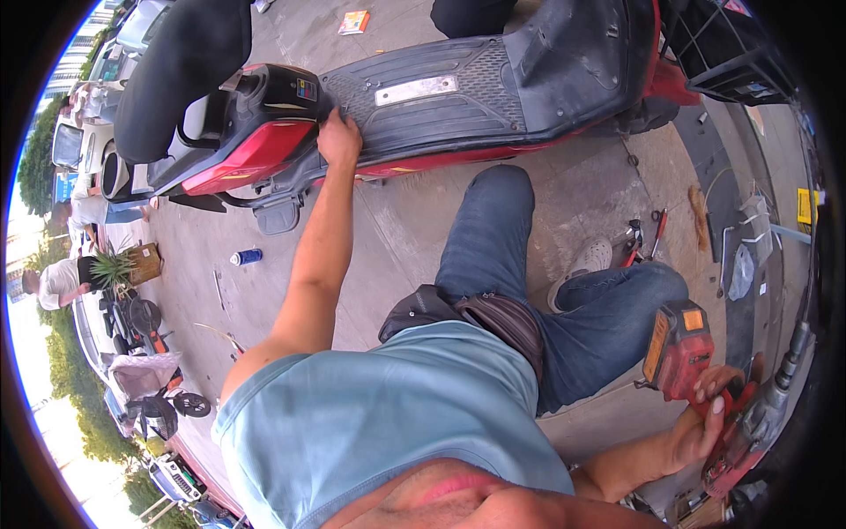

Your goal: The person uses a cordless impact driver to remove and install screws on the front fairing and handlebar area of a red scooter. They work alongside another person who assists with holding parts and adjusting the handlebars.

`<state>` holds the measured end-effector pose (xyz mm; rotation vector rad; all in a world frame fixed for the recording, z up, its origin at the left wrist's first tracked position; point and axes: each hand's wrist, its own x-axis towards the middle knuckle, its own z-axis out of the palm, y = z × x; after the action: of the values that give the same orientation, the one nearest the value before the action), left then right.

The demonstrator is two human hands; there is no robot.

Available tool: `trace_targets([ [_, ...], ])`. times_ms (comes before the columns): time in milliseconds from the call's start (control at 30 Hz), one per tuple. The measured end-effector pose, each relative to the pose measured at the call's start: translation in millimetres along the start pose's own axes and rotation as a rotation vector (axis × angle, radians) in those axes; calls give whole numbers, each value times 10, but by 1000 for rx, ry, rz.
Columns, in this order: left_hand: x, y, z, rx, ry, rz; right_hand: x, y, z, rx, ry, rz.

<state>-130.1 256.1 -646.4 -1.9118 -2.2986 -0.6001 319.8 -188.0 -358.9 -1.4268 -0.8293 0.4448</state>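
Note:
A red and black electric scooter (546, 132) stands across the upper part of the head view. My left hand (339, 138) is at the edge of its black ribbed floorboard (476, 93), beside the seat base (286, 110). Its fingers are bent down against the corner there, and whatever lies under the fingertips is hidden. On the floorboard lies a pale metal plate (417, 91). Low on the right, my right hand (701, 428) is closed around the grip of a red cordless impact wrench (736, 441). The wrench's battery (679, 353) points toward my knee, its long grey nose away to the right.
A blue spray can (248, 257) lies on the paving at left. Red-handled hand tools (645, 240) and a plastic bag (742, 269) are on the ground at right. An orange box (353, 22) lies beyond the scooter. A potted plant (132, 264), parked vehicles and people are farther left.

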Motion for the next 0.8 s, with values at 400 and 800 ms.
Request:
trace_targets([
  [400, 342, 87, 186, -315, -225, 32, 443, 318, 194, 126, -142, -9],
  [800, 302, 469, 97, -429, -300, 67, 515, 524, 366, 100, -191, 101],
])
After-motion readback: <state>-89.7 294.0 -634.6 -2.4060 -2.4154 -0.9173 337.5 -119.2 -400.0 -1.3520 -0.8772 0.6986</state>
